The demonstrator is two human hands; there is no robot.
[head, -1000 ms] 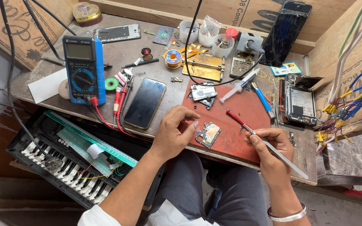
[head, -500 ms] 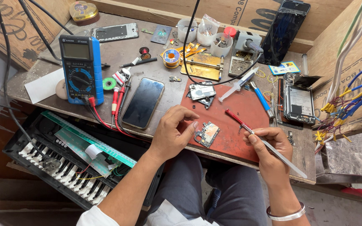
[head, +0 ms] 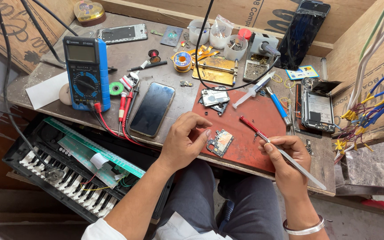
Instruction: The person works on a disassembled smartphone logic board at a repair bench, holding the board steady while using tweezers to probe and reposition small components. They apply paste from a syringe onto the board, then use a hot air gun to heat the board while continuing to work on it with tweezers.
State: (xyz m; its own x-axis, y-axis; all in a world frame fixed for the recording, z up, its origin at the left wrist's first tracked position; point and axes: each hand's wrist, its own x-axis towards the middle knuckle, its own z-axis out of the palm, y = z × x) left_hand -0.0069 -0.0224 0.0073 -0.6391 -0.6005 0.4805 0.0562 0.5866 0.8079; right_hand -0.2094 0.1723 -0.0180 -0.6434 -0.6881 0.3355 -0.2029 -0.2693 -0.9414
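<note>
Your left hand point(head: 185, 141) rests at the desk's point(head: 125, 55) front edge, fingers curled loosely with the fingertips touching the small circuit board point(head: 220, 142), which lies on the red mat point(head: 263, 129) near that mat's front-left corner. Your right hand point(head: 285, 158) is closed around metal tweezers point(head: 296, 162) near the front-right corner, with a red-handled tool point(head: 250, 126) just beyond it.

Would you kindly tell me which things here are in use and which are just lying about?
In use: left hand, circuit board, right hand, tweezers, red mat.
Lying about: multimeter, phone, syringe, solder spool.
</note>
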